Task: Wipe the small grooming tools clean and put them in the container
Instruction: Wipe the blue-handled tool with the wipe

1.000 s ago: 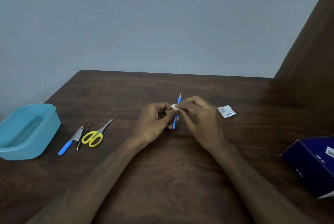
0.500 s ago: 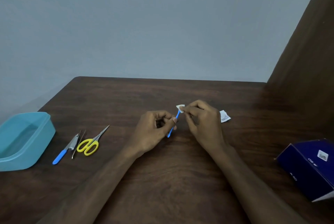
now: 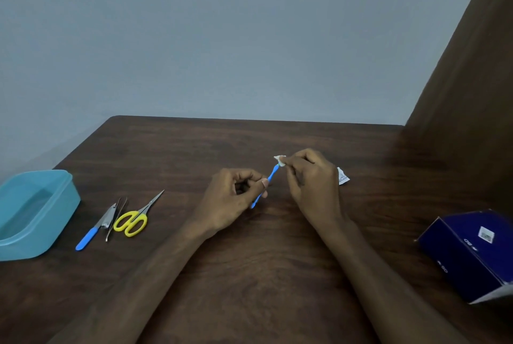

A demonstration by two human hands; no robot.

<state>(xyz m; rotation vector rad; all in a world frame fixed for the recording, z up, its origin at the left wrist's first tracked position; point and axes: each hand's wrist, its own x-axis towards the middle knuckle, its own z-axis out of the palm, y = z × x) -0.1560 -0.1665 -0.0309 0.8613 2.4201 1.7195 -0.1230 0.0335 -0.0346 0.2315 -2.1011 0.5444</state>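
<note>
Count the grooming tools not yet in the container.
4. One blue tool held by the left hand; a blue-handled tool, tweezers and yellow scissors lie beside the container. None looks hidden.

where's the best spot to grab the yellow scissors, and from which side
Pinch the yellow scissors at the handle loops, coming from above on the near right. The loops are the widest part and face the person; the thin blades point away, and tweezers lie close along the left.

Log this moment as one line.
left hand grips thin blue tool | right hand pinches small white wipe at tip | teal plastic container empty
</note>
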